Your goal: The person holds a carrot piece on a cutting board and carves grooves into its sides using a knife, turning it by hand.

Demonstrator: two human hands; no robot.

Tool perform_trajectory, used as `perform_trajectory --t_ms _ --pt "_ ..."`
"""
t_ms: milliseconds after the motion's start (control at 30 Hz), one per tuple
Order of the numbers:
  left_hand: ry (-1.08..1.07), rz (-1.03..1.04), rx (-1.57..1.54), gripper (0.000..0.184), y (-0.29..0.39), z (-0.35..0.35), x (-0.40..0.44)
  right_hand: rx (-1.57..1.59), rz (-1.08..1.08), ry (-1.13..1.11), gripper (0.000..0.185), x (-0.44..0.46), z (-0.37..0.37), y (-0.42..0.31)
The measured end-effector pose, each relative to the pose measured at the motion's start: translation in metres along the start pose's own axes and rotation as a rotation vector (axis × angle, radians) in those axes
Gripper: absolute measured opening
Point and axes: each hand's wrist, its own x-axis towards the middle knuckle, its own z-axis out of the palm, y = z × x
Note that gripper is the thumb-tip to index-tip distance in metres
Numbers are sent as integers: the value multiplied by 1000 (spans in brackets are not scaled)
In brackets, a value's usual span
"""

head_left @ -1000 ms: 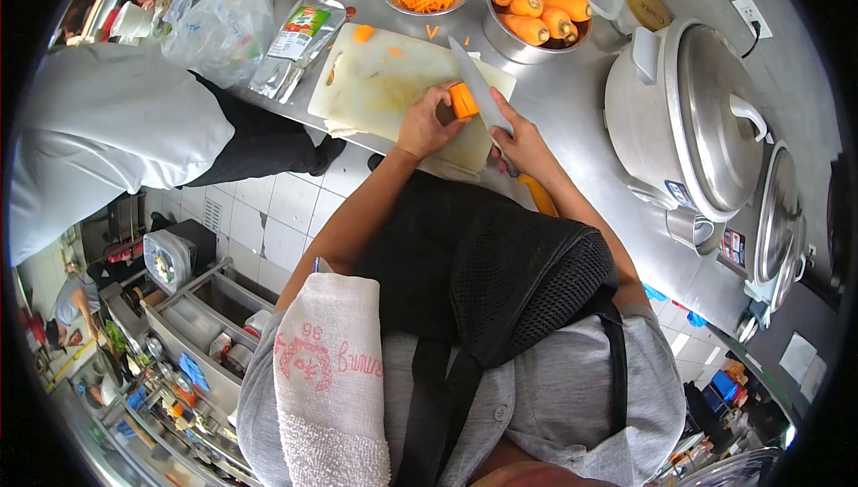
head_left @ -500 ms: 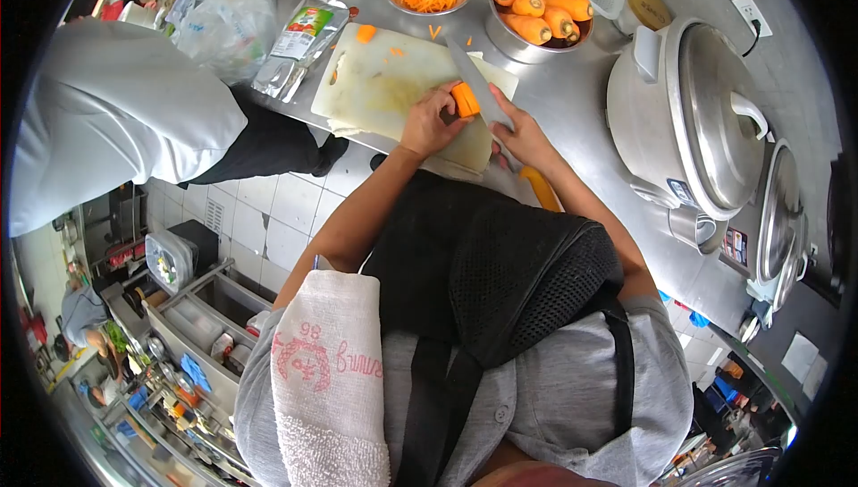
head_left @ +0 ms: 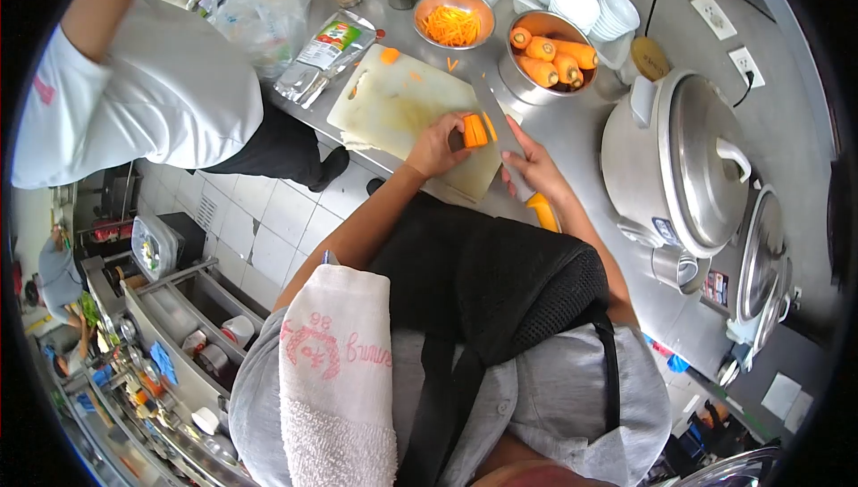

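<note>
My left hand [head_left: 434, 147] has its fingers closed round a short carrot piece [head_left: 474, 131] near the right end of the white cutting board [head_left: 393, 92]. My right hand [head_left: 538, 165] grips a knife [head_left: 493, 113] with a wide blade and a yellow handle. The blade stands just right of the carrot piece, with a thin orange slice against it. A small carrot chunk [head_left: 390, 55] and a few scraps lie toward the board's far left corner.
Beyond the board stand a bowl of carrot shreds [head_left: 454, 1] and a metal pot [head_left: 534, 94] of whole carrots. A foil pouch [head_left: 326, 56] lies to the left. A large cooker [head_left: 661, 165] fills the right side. A person [head_left: 170, 85] in white stands at my left.
The knife has shifted slightly right of the carrot piece, and a thin slice now shows at the blade. My view has turned a little. The person at left has an arm raised.
</note>
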Motion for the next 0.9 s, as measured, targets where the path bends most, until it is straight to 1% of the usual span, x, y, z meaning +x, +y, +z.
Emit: perform_trajectory --t_ms 33,100,133,200,233,300,333,400,533,600,633,700,733,800,833,867,900 --pt "12 6 5 52 8 -3 -1 -59 -66 45 76 -1 3 6" --pt "162 54 89 55 24 -8 -3 -101 -101 72 76 -7 7 13" --pt "163 59 92 55 30 -9 -1 -130 -125 107 76 -10 9 16" --pt "200 -207 -29 53 39 -11 -5 -115 -93 108 76 -16 15 16" --pt "193 -210 -22 53 40 -11 -4 -124 -82 109 76 -20 20 11" --pt "57 -391 -485 45 40 -4 5 -130 -78 111 75 -20 25 11" --pt "54 -387 -479 45 40 0 7 -127 -103 102 75 -18 26 15" --pt "38 -364 -644 38 37 8 8 -119 -138 95 75 -15 27 15" --pt "-15 -363 -692 33 32 9 4 -78 -149 90 74 -22 27 19" --pt "-53 -395 -704 31 33 7 3 -68 -161 100 74 -28 25 25" --pt "-60 -384 -695 31 30 4 7 -38 -149 145 74 -31 23 28" --pt "-10 -387 -477 21 24 -8 18 -27 -110 217 75 -37 12 40" --pt "-17 -376 -471 21 29 -18 35 -24 -122 222 75 -40 7 42" --pt "147 -308 -292 13 35 -43 81 5 -41 253 75 -46 1 48" --pt "181 -228 -188 13 35 -53 105 6 -43 255 75 -48 -1 54" --pt "214 -148 -86 16 31 -61 129 17 -22 248 75 -48 -4 60" --pt "213 -120 71 20 23 -67 152 27 0 242 75 -48 -6 65"
